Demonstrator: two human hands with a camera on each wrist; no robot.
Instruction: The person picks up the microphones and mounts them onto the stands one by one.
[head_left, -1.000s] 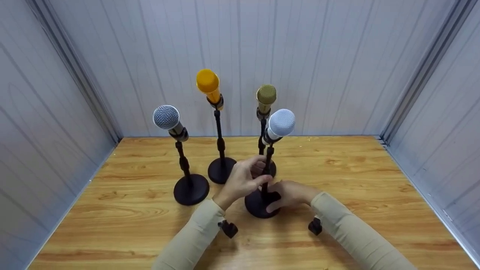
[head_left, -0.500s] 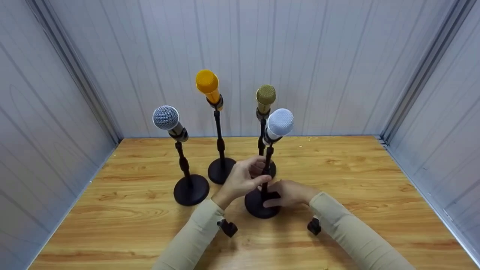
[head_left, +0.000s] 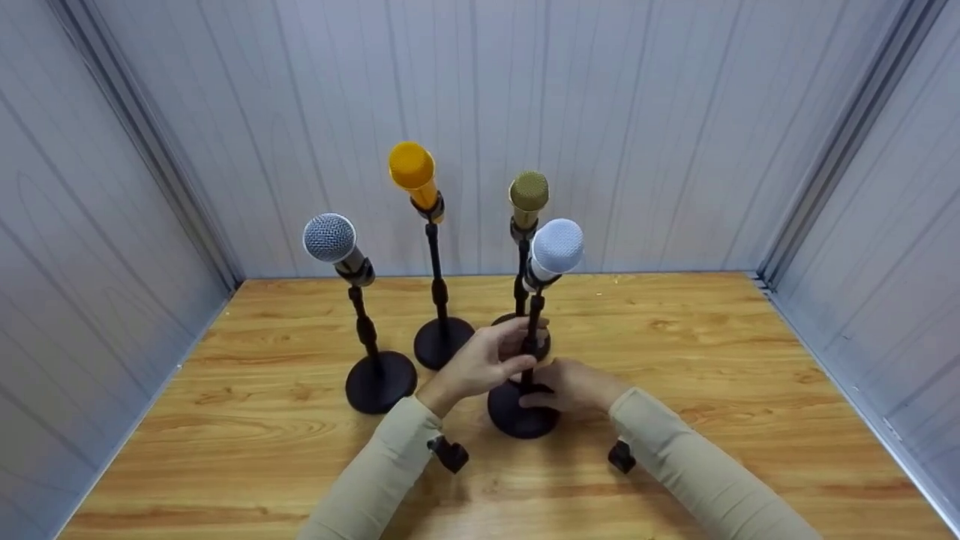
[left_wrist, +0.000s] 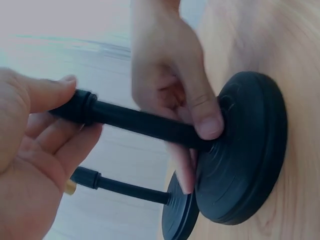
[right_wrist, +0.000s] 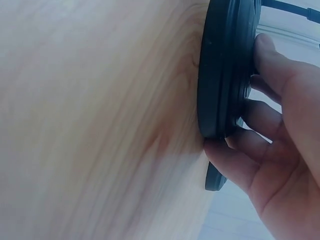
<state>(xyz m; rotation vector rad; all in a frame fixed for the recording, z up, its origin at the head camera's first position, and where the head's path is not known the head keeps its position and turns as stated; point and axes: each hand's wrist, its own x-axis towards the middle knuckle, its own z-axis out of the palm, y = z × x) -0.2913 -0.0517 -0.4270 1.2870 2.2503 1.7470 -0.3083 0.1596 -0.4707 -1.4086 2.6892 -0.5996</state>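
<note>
A white microphone (head_left: 557, 246) sits clipped on top of a black tabletop stand (head_left: 517, 420), which stands upright on the wooden table. My left hand (head_left: 474, 365) holds the stand's pole at its collar (left_wrist: 80, 106), thumb on one side and fingers on the other. Lower down, my right hand (head_left: 579, 386) grips the bottom of the pole where it meets the round base (left_wrist: 245, 150). Its thumb lies against the pole's foot, and in the right wrist view some fingers touch the base's edge (right_wrist: 220, 75). Part of the right fingers is hidden behind the pole in the head view.
Close behind stands a gold microphone (head_left: 529, 193) on a similar stand. To the left are a yellow-orange microphone (head_left: 412, 166) and a silver-headed microphone (head_left: 330, 238), each on its own stand. Panelled walls (head_left: 600, 112) enclose the table (head_left: 247, 450) at the back and sides.
The right thumb has shifted across the base towards the pole's foot. Otherwise the hands keep their places on the stand, and the view has drifted very slightly.
</note>
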